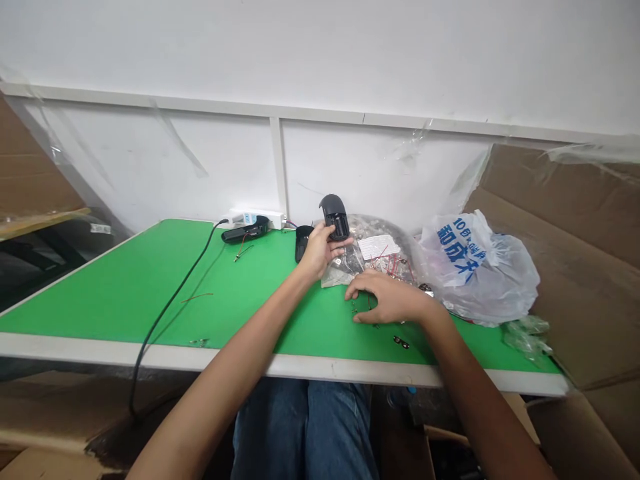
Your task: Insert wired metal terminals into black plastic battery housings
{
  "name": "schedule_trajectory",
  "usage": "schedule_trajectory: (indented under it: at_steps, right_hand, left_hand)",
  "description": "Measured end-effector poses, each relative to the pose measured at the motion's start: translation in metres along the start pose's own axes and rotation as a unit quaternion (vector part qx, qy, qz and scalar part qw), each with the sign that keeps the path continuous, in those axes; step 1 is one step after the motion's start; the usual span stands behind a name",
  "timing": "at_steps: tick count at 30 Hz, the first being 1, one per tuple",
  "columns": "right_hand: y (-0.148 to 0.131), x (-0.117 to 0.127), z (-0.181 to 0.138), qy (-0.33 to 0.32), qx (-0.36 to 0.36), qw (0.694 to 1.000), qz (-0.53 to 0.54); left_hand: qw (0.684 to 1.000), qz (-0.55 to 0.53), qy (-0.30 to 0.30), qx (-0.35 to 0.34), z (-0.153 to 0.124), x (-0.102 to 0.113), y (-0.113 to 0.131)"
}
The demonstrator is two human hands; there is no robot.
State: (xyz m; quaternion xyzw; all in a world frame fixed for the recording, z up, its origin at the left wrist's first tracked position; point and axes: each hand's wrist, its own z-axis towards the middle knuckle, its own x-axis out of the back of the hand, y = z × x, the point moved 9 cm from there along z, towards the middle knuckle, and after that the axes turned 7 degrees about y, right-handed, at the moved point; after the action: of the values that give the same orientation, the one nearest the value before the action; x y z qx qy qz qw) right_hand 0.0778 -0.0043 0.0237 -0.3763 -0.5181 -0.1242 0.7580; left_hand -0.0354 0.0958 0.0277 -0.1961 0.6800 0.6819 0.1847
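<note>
Dark grey plastic, a mouse shell (334, 217) stands upright in the left hand (320, 250), whose fingers are closed round its lower end above the green desk (150, 293). Just right of that hand lies a clear bag of small parts (373, 250). The right hand (393, 300) rests palm down before the bag, fingers curled over loose bits; whether it grips one I cannot tell.

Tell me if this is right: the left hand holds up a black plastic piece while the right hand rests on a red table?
Not quite. The head view shows the table is green, not red. The left hand does hold up the black plastic piece, and the right hand rests on the table.
</note>
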Motion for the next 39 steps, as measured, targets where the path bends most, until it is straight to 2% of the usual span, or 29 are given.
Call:
schedule_trajectory:
  at_steps: [5, 10, 14, 22, 29, 39]
  right_hand:
    - [0.001, 0.000, 0.002, 0.010, 0.020, 1.000, 0.015]
    - [0.001, 0.004, 0.004, 0.052, 0.023, 0.998, 0.034]
    - [0.002, 0.019, 0.003, 0.108, -0.002, 0.989, 0.102]
    - [0.031, 0.056, -0.005, 0.280, -0.095, 0.935, 0.198]
    - [0.061, 0.067, -0.011, 0.406, -0.118, 0.871, 0.252]
    - [0.070, 0.063, -0.008, 0.419, -0.129, 0.874, 0.210]
  left_hand:
    - [0.999, 0.008, -0.034, 0.005, 0.001, -0.002, -0.001]
    - [0.995, 0.054, -0.079, 0.004, 0.001, -0.008, -0.005]
    - [0.992, 0.085, -0.098, 0.004, -0.001, -0.011, -0.010]
    - [0.987, 0.133, -0.092, 0.002, -0.004, -0.013, -0.019]
    - [0.977, 0.138, -0.159, 0.038, -0.011, -0.024, -0.033]
    - [0.972, 0.149, -0.179, 0.044, -0.014, -0.031, -0.039]
